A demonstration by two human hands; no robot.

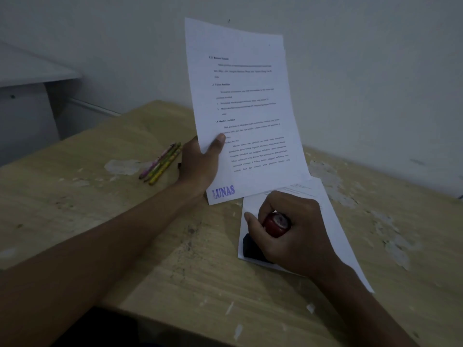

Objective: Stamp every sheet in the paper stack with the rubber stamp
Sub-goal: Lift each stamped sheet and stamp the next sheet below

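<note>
The rubber stamp (274, 227), with a red knob on top and a dark base, stands on the lower left corner of the paper stack (333, 221), which lies flat on the desk (175, 259) near the wall. The right hand (288, 234) grips the stamp, its fingers (269, 204) curled round the red knob and the thumb along its left side, with the dark base pressed against the top page. Above and to the left, the left hand (200, 164) holds a single printed sheet (245, 108) lifted off the stack and tilted nearly upright, thumb on the front of its left edge and the other fingers behind it, so the hand is clenched on the paper. That sheet carries black typed text and, in its lower left corner, a blue stamped mark (223, 191) reading "LUNAS". Its bottom edge hangs just over the far end of the stack. To the left of the left hand, a few coloured pencils (161, 164) lie together on the desk, whose pale wood-patterned surface is chipped and scuffed in patches. A plain light wall (363, 71) rises behind the desk
</note>
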